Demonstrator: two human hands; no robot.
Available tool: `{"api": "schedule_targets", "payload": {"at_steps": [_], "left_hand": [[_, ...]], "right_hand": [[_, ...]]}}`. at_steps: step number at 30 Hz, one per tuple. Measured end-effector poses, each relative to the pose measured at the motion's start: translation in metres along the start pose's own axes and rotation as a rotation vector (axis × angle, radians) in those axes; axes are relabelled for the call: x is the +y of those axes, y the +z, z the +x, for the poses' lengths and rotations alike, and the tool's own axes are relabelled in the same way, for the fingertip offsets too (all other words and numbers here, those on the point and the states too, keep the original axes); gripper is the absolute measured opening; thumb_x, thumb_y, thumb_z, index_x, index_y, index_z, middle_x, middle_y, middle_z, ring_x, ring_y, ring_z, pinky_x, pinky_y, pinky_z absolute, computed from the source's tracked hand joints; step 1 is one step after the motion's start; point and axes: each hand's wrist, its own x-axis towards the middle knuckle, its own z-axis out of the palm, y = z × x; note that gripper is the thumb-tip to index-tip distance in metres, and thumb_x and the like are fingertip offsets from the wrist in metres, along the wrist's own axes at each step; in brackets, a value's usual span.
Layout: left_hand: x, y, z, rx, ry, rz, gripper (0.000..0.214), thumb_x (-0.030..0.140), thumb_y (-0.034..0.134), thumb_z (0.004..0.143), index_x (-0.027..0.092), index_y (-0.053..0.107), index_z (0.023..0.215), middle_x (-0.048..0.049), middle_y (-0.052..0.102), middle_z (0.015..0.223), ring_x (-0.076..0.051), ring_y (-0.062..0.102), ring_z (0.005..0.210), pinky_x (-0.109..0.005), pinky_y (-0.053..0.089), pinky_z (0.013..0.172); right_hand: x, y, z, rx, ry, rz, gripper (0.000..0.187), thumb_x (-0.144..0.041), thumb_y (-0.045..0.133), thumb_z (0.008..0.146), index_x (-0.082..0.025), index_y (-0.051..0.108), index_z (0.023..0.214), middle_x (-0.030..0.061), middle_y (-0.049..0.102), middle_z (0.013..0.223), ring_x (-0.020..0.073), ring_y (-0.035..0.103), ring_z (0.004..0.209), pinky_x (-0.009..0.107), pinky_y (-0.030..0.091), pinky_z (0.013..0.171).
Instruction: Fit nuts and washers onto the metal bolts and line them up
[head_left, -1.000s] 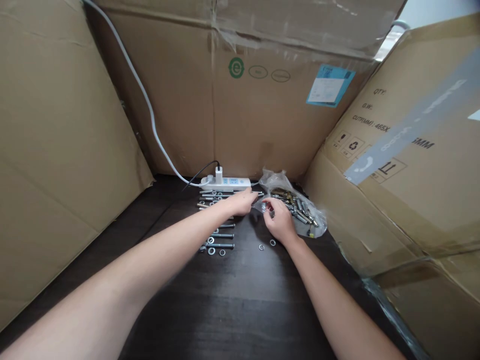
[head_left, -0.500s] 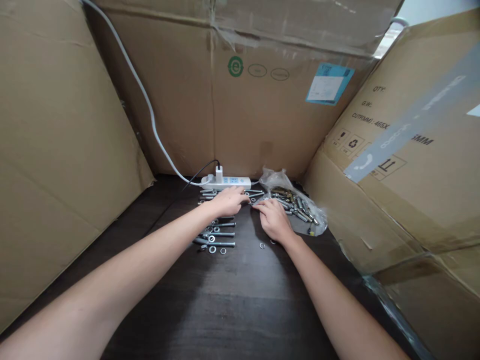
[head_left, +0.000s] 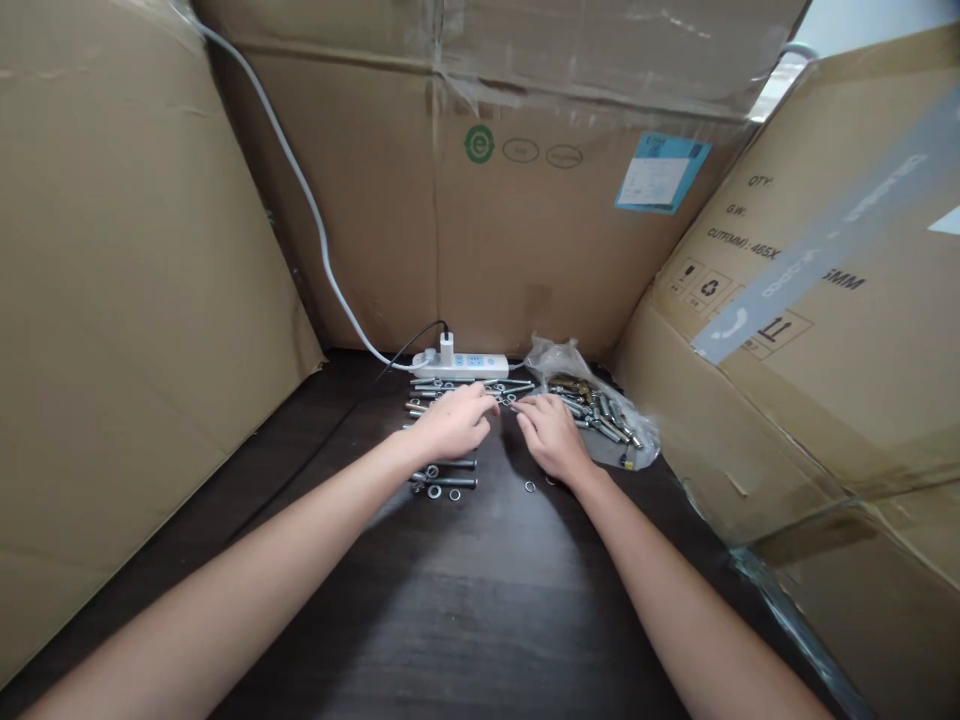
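Both my hands reach over a row of long steel bolts [head_left: 450, 482] and washers laid on a dark wooden table [head_left: 480, 600]. My left hand [head_left: 452, 425] lies palm down on the bolts, fingers curled forward. My right hand [head_left: 551, 435] is beside it, fingers bent and pointing at the left hand's fingertips; what they pinch is hidden. A clear plastic bag [head_left: 600, 415] with more bolts lies just right of my right hand. Two loose washers [head_left: 530, 487] sit near my right wrist.
A white power strip [head_left: 465, 366] with a plugged charger lies behind the bolts, its white cable [head_left: 315, 225] running up the back. Large cardboard boxes wall the table at the left [head_left: 127, 300], back [head_left: 495, 200] and right [head_left: 817, 300].
My left hand pulled back a little from the far bolts toward me. My right hand lowered and moved left, so the two sets of fingertips now nearly meet.
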Motion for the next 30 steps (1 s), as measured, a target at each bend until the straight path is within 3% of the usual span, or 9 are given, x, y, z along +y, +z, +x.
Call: {"api": "schedule_targets", "payload": {"at_steps": [6,14,17,22,30], "left_hand": [[0.03,0.0,-0.041,0.052,-0.022,-0.306,0.023,0.01,0.038,0.082,0.02,0.058,0.09,-0.0015,0.053,0.089,-0.014,0.051,0.078,-0.026,0.042,0.072],[0.032,0.01,-0.086,0.209,-0.098,-0.546,0.02,0.006,0.038,0.08,0.018,0.054,0.078,0.0002,0.049,0.08,-0.012,0.047,0.071,-0.024,0.037,0.065],[0.029,0.01,-0.097,0.252,-0.155,-0.556,0.019,0.006,0.038,0.08,0.017,0.052,0.076,0.001,0.047,0.077,-0.011,0.046,0.069,-0.024,0.036,0.065],[0.03,0.008,-0.104,0.213,-0.163,-0.566,0.018,0.006,0.038,0.081,0.017,0.051,0.075,0.0012,0.047,0.077,-0.011,0.046,0.07,-0.024,0.036,0.065],[0.027,0.008,-0.102,0.17,-0.171,-0.566,0.019,0.006,0.038,0.082,0.018,0.051,0.077,0.0012,0.049,0.079,-0.011,0.047,0.07,-0.024,0.036,0.064]], "right_hand": [[-0.003,-0.029,-0.021,0.254,0.002,0.104,0.028,-0.011,0.039,0.085,-0.019,0.066,0.088,0.0055,0.062,0.086,0.021,0.05,0.089,0.034,0.04,0.084],[0.043,-0.045,-0.058,0.478,0.208,-0.111,0.023,-0.013,0.041,0.081,-0.018,0.063,0.08,0.0063,0.064,0.081,0.0218,0.052,0.082,0.034,0.04,0.079],[0.049,-0.042,-0.06,0.447,0.249,-0.139,0.022,-0.015,0.042,0.081,-0.018,0.064,0.083,0.0069,0.064,0.083,0.0223,0.052,0.083,0.034,0.04,0.078],[0.044,-0.027,-0.05,0.287,0.246,-0.121,0.022,-0.018,0.045,0.081,-0.02,0.066,0.088,0.0052,0.064,0.087,0.0217,0.051,0.087,0.034,0.039,0.081],[0.046,-0.009,-0.023,0.267,0.308,-0.207,0.021,-0.023,0.05,0.081,-0.02,0.068,0.091,0.0071,0.06,0.089,0.0231,0.047,0.089,0.035,0.036,0.081]]}}
